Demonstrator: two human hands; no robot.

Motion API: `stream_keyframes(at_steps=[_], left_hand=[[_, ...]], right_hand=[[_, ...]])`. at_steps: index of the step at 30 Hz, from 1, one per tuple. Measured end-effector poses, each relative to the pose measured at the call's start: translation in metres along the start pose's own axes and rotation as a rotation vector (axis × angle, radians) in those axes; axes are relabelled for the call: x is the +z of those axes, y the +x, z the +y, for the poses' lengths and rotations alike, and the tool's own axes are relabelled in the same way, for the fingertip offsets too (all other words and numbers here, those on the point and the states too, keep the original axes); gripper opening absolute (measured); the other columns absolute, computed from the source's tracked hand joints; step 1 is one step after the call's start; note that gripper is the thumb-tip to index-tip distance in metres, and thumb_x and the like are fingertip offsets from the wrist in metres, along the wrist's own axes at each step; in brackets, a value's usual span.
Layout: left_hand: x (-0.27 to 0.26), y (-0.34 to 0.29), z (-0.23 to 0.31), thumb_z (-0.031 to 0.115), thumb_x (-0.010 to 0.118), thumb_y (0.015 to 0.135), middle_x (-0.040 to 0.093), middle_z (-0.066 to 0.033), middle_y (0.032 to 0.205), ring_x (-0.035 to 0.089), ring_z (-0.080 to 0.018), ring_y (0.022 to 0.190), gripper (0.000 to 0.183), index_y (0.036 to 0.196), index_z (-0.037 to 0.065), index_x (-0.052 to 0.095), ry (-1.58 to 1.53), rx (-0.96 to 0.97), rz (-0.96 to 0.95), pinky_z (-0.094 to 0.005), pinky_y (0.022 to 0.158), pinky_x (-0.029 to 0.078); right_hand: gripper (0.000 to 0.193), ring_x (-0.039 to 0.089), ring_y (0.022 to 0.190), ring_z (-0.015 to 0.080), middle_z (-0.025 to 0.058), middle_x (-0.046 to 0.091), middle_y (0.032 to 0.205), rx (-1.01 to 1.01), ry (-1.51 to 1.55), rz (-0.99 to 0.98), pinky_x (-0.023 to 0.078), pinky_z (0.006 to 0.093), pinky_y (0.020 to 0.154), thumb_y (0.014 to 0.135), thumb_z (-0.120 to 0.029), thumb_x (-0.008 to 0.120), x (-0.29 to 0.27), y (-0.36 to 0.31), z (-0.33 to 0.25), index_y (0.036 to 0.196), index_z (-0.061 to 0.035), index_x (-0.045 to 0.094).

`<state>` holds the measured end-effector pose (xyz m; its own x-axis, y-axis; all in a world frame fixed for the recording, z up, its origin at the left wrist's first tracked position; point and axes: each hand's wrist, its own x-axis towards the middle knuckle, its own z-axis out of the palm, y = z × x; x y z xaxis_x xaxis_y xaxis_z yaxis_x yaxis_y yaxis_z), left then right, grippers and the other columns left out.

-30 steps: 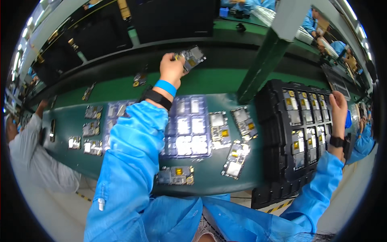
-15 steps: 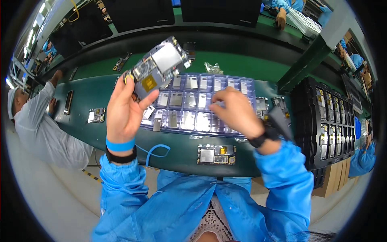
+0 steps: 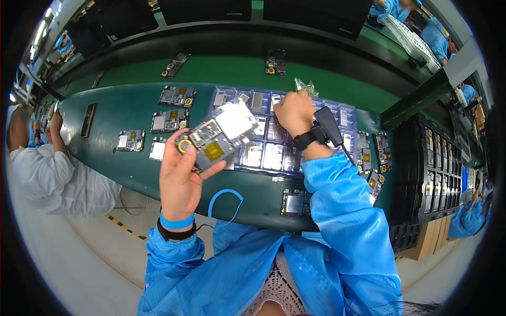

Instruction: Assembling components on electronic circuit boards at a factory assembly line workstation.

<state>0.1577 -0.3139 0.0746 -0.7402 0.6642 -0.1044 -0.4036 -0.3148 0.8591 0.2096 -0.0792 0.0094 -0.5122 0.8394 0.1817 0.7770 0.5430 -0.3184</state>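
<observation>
Head view: board lifted for checking, other hand at the tray

Head camera looks down on a green-topped bench [image 3: 132, 174]. The person's left hand [image 3: 182, 179] is raised above the near edge and is closed around a phone circuit board [image 3: 216, 138], thumb across its lower face, fingers behind it. The board sits tilted, a silver shield at its upper end and a gold square near its middle facing the camera. It is clear of the bench and of everything on it.

The right hand [image 3: 294, 111] rests over the far side of a clear blue compartment tray [image 3: 263, 155], fingers curled down into one of the upper pockets. Whether those fingers pinch anything I cannot tell; the knuckles hide the tips. A black wrist-worn device [image 3: 319, 129] sits on that forearm.

Loose boards [image 3: 169, 121] lie on the bench left of the tray, and a black rack [image 3: 437, 168] of further boards stands to the right. Another worker in a pale coat [image 3: 52, 174] sits at the left end.

Judgement: the step in hand looks like inspection or sorting of one board while the other hand works the tray. The next move would call for a free pocket or bench spot, and an edge grip on the board.
</observation>
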Motion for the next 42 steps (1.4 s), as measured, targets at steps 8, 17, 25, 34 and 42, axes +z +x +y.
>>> stream_keyframes(at_steps=[8, 17, 25, 34, 42], left_hand=[[0.014, -0.006, -0.024, 0.011, 0.043, 0.089, 0.047, -0.0126, 0.115, 0.051, -0.0291, 0.105, 0.035, 0.121, 0.01, 0.029, -0.036, -0.189, -0.174, -0.0496, 0.083, 0.047], [0.046, -0.014, -0.056, 0.0, 0.045, 0.085, 0.047, -0.0118, 0.11, 0.051, -0.0207, 0.101, 0.037, 0.12, 0.002, 0.032, -0.023, -0.327, -0.417, -0.0386, 0.083, 0.049], [0.071, -0.02, -0.074, -0.002, 0.045, 0.085, 0.05, -0.0084, 0.108, 0.051, -0.0123, 0.097, 0.032, 0.117, -0.002, 0.038, 0.079, -0.326, -0.471, -0.027, 0.085, 0.044], [0.082, -0.024, -0.087, -0.002, 0.043, 0.087, 0.052, -0.0069, 0.103, 0.052, -0.0109, 0.094, 0.029, 0.115, -0.003, 0.038, 0.099, -0.322, -0.5, -0.0259, 0.083, 0.044], [0.084, -0.025, -0.087, -0.002, 0.043, 0.087, 0.052, -0.0066, 0.103, 0.052, -0.0091, 0.091, 0.03, 0.116, -0.003, 0.037, 0.1, -0.339, -0.488, -0.0238, 0.081, 0.044]], right_hand=[[0.015, 0.056, 0.064, 0.0242, 0.0111, 0.055, 0.072, -0.062, 0.629, 0.054, 0.044, 0.0335, 0.058, 0.081, -0.015, 0.053, -0.013, -0.001, 0.032, 0.092, -0.0042, 0.054], [0.016, 0.051, 0.065, 0.0055, 0.0014, 0.054, 0.077, 0.009, 1.245, -0.438, 0.042, 0.0193, 0.058, 0.081, -0.001, 0.056, -0.133, -0.1, 0.055, 0.096, 0.0011, 0.051], [0.012, 0.052, 0.061, 0.0048, 0.0015, 0.058, 0.075, 0.217, 1.254, -0.338, 0.044, 0.0177, 0.052, 0.077, -0.001, 0.062, -0.129, -0.127, 0.076, 0.087, 0.0007, 0.055], [0.008, 0.052, 0.061, 0.0037, 0.0014, 0.058, 0.069, 0.256, 1.286, -0.269, 0.042, 0.0165, 0.053, 0.077, 0.001, 0.061, -0.121, -0.129, 0.081, 0.082, 0.0017, 0.056], [0.008, 0.052, 0.06, 0.0034, 0.002, 0.058, 0.069, 0.246, 1.256, -0.263, 0.042, 0.0161, 0.053, 0.076, 0.002, 0.061, -0.119, -0.13, 0.08, 0.082, 0.0023, 0.055]])
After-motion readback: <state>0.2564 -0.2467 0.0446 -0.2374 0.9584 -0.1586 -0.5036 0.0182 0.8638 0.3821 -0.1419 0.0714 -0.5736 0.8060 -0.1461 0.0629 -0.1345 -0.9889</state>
